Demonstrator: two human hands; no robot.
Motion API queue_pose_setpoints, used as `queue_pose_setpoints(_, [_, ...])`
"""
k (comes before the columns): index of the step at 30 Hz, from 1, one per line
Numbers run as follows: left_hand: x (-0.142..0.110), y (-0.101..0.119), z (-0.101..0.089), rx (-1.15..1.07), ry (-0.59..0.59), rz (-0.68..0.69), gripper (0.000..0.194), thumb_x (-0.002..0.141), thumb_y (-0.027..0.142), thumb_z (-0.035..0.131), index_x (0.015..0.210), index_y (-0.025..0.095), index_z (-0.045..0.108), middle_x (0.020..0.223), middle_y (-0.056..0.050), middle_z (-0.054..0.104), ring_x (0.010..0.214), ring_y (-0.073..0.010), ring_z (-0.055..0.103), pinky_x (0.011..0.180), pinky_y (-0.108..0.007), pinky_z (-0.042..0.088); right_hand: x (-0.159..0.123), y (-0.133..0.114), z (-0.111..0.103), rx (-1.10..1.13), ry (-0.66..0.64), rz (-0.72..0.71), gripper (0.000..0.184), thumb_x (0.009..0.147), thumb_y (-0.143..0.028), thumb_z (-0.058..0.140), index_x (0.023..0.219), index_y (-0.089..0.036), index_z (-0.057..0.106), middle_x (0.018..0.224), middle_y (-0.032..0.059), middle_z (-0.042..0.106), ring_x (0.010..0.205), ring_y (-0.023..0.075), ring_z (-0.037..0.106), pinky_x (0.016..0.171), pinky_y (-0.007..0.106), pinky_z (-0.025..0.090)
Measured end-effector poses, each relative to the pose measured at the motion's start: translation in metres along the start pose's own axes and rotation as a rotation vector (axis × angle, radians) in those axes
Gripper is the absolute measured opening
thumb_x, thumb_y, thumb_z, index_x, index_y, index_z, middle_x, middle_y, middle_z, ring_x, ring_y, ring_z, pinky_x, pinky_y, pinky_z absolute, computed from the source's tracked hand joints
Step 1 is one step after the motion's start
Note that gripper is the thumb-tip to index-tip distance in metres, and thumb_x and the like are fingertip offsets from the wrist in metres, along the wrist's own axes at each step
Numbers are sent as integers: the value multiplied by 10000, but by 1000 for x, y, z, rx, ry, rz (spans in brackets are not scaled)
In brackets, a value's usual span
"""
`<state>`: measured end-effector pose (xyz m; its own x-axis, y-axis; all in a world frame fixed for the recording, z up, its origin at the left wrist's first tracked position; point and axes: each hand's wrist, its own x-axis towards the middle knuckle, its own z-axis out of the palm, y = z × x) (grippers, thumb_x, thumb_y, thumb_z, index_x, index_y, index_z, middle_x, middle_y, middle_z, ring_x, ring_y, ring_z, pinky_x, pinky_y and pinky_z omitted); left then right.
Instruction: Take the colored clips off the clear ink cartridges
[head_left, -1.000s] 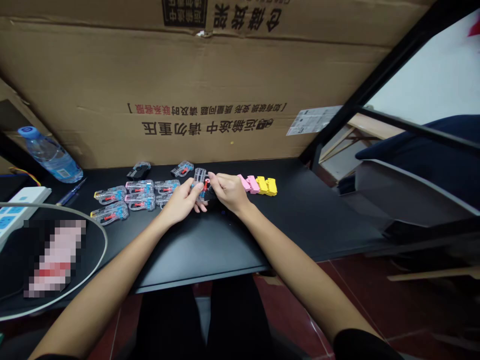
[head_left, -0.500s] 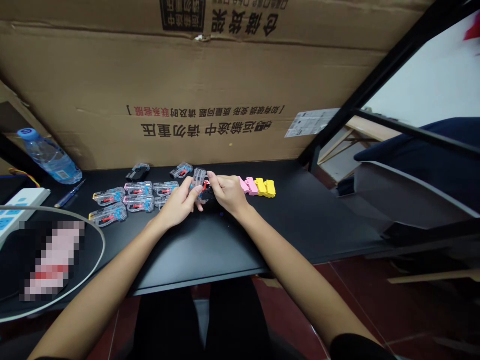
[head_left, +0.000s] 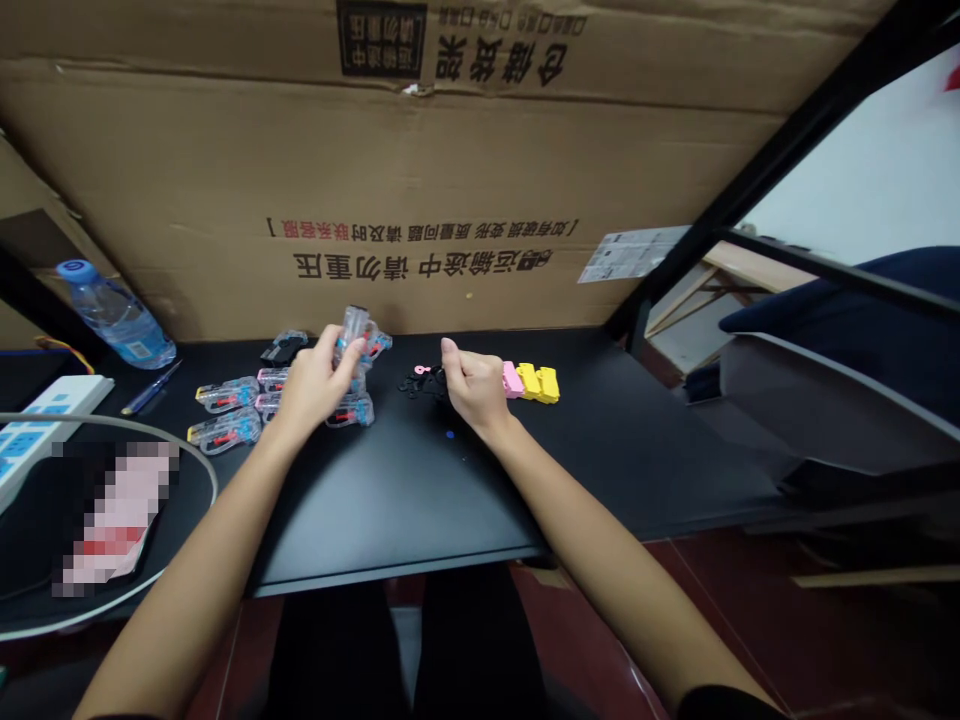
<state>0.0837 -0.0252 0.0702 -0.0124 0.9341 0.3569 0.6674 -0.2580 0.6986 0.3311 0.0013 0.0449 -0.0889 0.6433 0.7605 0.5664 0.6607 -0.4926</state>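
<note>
My left hand (head_left: 313, 382) is closed on a clear plastic toy pistol (head_left: 355, 326) with blue inside. It hovers over the left group of similar clear toy pistols (head_left: 225, 429), several lying in rows with red and blue parts inside. My right hand (head_left: 478, 392) is curled shut, thumb up; what its fingers hold, if anything, is hidden. Beside its fingertips lie small black parts (head_left: 426, 384) and a pink ring (head_left: 422, 370). Just right of that hand stand pink pieces (head_left: 513, 379) and yellow pieces (head_left: 538, 383) in a row.
A large cardboard sheet (head_left: 420, 180) stands along the back of the black table (head_left: 360, 520). At the left are a water bottle (head_left: 124, 318), a pen (head_left: 151, 389), a white power strip (head_left: 45, 425) and a looped cable (head_left: 214, 480). One blue bit (head_left: 450, 434) lies near the middle.
My hands, earlier together at the clear toy pistol, are now apart. My left hand has carried the pistol left toward the others. My right hand has shifted slightly right, uncovering the black parts.
</note>
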Motion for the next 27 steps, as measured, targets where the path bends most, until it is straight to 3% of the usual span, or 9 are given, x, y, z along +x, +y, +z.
queue_pose_setpoints(3, [12, -25, -17, 265, 130, -29, 384, 1051, 523, 559, 1281, 240, 680, 828, -58, 749, 844, -290, 737, 817, -341, 519, -1, -2, 0, 19, 9, 4, 713, 1134, -616, 357, 542, -234, 243, 485, -14, 320, 454, 102, 291, 527, 343, 209])
queue_pose_setpoints(5, [17, -39, -21, 324, 147, 27, 353, 1042, 447, 575, 1297, 232, 692, 1019, -96, 771, 936, -283, 729, 888, -354, 531, -1, -3, 0, 26, 5, 6, 713, 1131, -619, 361, 543, -234, 246, 481, -12, 324, 454, 103, 294, 524, 343, 207])
queue_pose_setpoints(8, [20, -54, -17, 353, 142, 80, 347, 1032, 363, 572, 1322, 221, 698, 1256, -137, 735, 1087, -300, 713, 1004, -397, 535, -1, -3, -1, 33, 5, 10, 710, 1127, -627, 362, 548, -234, 236, 479, -14, 316, 453, 103, 284, 519, 343, 200])
queue_pose_setpoints(13, [21, -66, -8, 415, 92, 63, 344, 1022, 302, 566, 1304, 190, 728, 1278, -171, 723, 1195, -346, 698, 1076, -440, 525, -1, -5, -3, 49, 0, 17, 706, 1123, -619, 388, 554, -233, 225, 478, -20, 308, 449, 97, 262, 514, 341, 200])
queue_pose_setpoints(18, [23, -68, -8, 415, 122, 42, 387, 997, 318, 596, 1347, 189, 698, 1195, -159, 741, 1017, -307, 733, 962, -406, 556, -1, -6, -2, 57, -28, 18, 716, 1122, -628, 380, 536, -232, 266, 464, -13, 345, 444, 105, 298, 513, 340, 224])
queue_pose_setpoints(23, [27, -70, -8, 265, 185, 4, 340, 1004, 344, 584, 1308, 214, 662, 944, -69, 761, 772, -226, 701, 843, -347, 541, -1, -9, -1, 70, -48, -5, 702, 1129, -586, 393, 533, -233, 276, 467, -13, 353, 438, 107, 306, 521, 342, 238])
queue_pose_setpoints(27, [26, -65, -10, 255, 210, -13, 270, 1004, 334, 560, 1203, 209, 692, 1154, -115, 754, 771, -200, 696, 865, -348, 543, -1, -10, -2, 72, -51, 5, 697, 1126, -585, 400, 536, -235, 281, 469, -12, 348, 444, 112, 317, 525, 343, 241])
